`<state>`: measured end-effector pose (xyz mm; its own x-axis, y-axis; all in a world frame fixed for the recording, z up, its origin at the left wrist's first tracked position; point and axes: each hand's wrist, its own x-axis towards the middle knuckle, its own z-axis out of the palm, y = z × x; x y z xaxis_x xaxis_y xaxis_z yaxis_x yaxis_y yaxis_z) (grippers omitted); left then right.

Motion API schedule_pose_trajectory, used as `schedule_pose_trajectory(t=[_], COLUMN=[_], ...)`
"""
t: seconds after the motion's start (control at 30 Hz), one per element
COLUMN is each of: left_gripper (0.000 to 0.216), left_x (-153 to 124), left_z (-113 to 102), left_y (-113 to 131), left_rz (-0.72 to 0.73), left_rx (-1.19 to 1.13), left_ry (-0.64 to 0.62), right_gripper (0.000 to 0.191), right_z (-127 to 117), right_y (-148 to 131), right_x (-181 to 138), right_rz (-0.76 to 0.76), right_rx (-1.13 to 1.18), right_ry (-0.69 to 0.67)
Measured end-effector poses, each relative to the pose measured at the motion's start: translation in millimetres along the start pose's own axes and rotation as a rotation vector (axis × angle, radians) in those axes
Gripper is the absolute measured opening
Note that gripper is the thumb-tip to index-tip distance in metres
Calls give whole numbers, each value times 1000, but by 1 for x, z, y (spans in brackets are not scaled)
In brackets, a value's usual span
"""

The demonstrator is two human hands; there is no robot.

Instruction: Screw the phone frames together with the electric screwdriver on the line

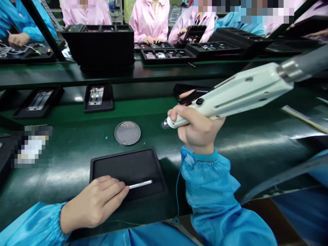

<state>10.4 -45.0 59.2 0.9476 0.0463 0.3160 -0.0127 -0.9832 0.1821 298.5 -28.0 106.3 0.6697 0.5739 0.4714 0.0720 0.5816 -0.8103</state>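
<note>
My left hand (96, 201) is closed on a phone (140, 184), which shows as a thin white edge with my fingers hiding the rest. It is held over a black tray (123, 164) with a raised rim. In my right hand (198, 131) is a pale green electric screwdriver (246, 90), its tip pointing left above the bench. My fingers wrap round its front end. Left of the tip, a round dimpled dish (127, 133) holds tiny screws along its far side.
On the green conveyor belt, black trays (98, 106) carry opened phones. A raised shelf holds a tall stack of black trays (98, 46) and several part trays (167, 56). Co-workers in pink (151, 20) and blue sit beyond. A thin blue cord (177, 194) hangs from my right cuff.
</note>
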Motion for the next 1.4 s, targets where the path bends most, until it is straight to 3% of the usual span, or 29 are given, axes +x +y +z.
schedule_pose_trajectory(t=[0.1,0.23,0.4,0.6,0.77,0.87,0.93,1.03,1.2,1.3,1.4], left_gripper=[29,26,43,39,32,32,35,31,33,36,37], left_x=[3,12,20,3,-20,-16,4,60,175,216,225], left_z=[-1,4,18,36,17,-5,-16,-22,-3,20,40], left_y=[-7,-29,-60,-85,-82,-94,-118,-173,-259,-282,-290], left_rz=[-65,-202,-347,-370,-389,-489,-580,-730,-939,-1014,-1055], left_rx=[-18,-101,116,129,15,-10,8,66,136,141,157], left_ry=[45,-101,-154,-195,-206,-177,-138,-72,-36,-58,-93], right_gripper=[13,15,17,20,24,22,22,25,34,34,27], right_z=[-1,-3,-5,-10,-25,-36,-41,-48,-63,-73,-81], right_y=[2,4,6,7,4,4,4,6,15,26,36], right_x=[1,2,2,11,27,37,43,49,54,57,61], right_rz=[16,20,68,66,32,4,-10,-23,-12,-21,-10], right_rx=[17,32,61,77,72,50,39,24,-52,-115,-167], right_ry=[-3,-23,-11,54,168,247,281,309,316,315,304])
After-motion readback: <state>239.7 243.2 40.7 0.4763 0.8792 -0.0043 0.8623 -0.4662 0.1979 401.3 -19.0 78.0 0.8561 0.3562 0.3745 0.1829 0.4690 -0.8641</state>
